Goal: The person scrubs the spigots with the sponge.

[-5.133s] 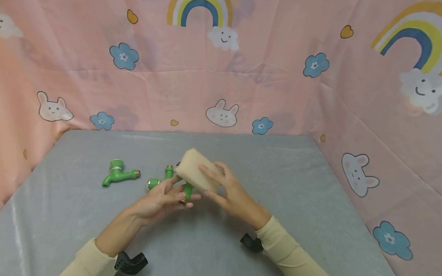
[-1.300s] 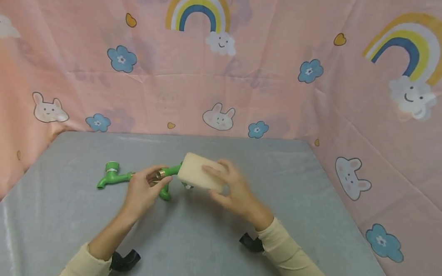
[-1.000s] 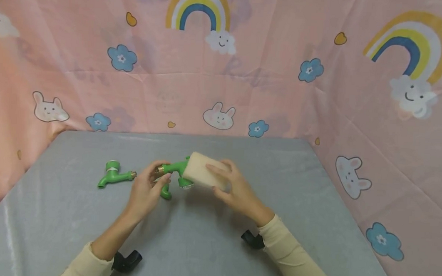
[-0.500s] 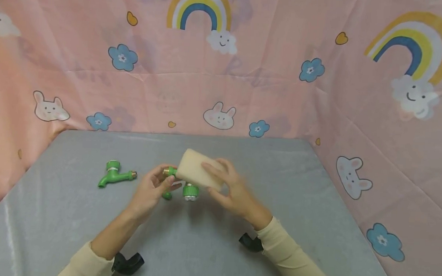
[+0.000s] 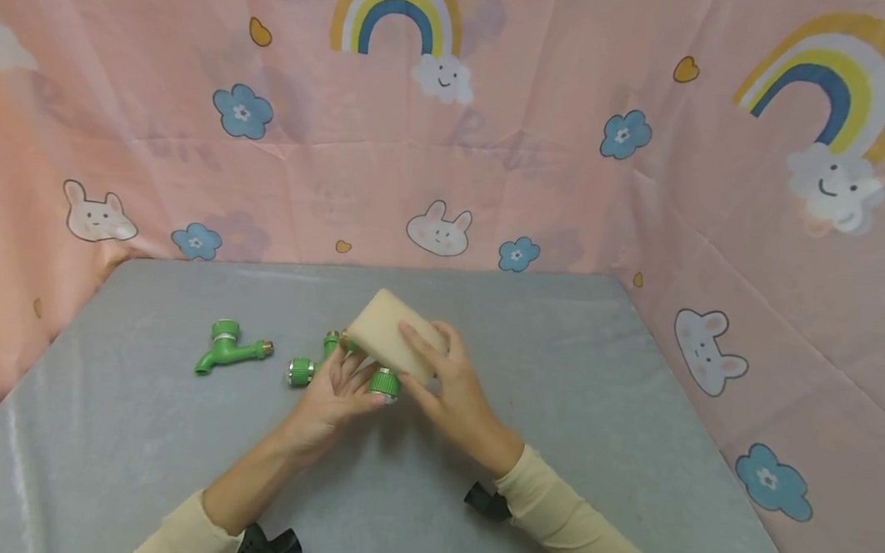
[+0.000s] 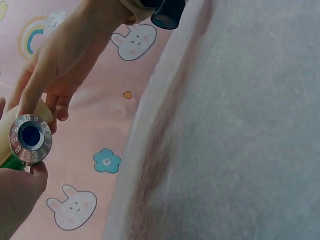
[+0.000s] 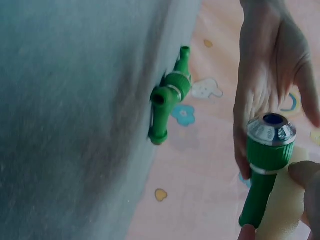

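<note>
In the head view my left hand is turned palm up, holding a green tap by its ribbed knob with thumb and fingers on either side. The right wrist view shows this tap with its silver knob cap facing up and the left fingers behind it. My right hand grips a cream block sponge, laid against the tap's body and hiding most of it in the head view. A second green tap lies behind my left hand, partly covered.
A third green tap lies farther left on the grey cloth-covered table. Black curved pieces sit at both wrists. A pink printed curtain encloses the back and sides.
My left hand has rolled from pinching the tap's threaded end to palm up near its knob, uncovering more of the second tap. The sponge has tilted while staying on the tap.
</note>
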`<state>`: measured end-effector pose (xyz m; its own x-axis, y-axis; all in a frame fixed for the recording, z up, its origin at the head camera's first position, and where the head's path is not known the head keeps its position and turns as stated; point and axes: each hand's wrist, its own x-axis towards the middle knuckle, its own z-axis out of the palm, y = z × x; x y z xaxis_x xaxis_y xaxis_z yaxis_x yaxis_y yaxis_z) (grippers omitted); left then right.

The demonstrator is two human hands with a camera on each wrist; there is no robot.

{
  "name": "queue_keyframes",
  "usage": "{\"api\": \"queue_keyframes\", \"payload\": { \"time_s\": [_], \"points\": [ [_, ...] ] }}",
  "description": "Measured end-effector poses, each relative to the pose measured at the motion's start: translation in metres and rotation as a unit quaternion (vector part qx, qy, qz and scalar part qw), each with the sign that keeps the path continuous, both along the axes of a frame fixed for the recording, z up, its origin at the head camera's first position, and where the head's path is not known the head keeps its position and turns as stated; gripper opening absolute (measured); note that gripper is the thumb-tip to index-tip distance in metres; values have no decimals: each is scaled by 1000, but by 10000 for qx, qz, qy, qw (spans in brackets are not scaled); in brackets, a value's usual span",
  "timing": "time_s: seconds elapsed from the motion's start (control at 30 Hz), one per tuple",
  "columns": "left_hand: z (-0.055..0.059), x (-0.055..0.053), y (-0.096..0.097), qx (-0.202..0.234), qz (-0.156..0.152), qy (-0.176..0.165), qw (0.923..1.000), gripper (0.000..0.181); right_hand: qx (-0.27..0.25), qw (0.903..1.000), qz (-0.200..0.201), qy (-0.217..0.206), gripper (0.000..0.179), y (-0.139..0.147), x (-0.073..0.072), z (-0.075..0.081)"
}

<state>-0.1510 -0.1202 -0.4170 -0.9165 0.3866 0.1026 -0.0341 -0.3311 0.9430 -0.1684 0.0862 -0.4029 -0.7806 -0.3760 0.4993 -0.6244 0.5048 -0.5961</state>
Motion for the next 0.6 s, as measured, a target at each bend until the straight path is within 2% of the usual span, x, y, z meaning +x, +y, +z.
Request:
{"api": "queue_keyframes", "payload": {
  "time_s": [0.23,0.33,0.4,0.5,0.6],
  "points": [
    [-2,1,4,-379,358,-5,9986,114,-117,9998,-26,-181,67,-8,7,-2],
    [0,1,2,-589,370,1,9976,114,-108,9996,32,-262,67,-7,7,0],
    [1,0,0,-554,341,59,9979,112,-63,9995,76,-311,65,-5,6,3],
    [5,-2,-6,-406,367,220,9983,102,28,9989,177,-422,62,3,4,10],
    [8,-5,-14,-336,564,306,9974,84,189,9979,228,-574,59,14,0,18]
  ]
}}
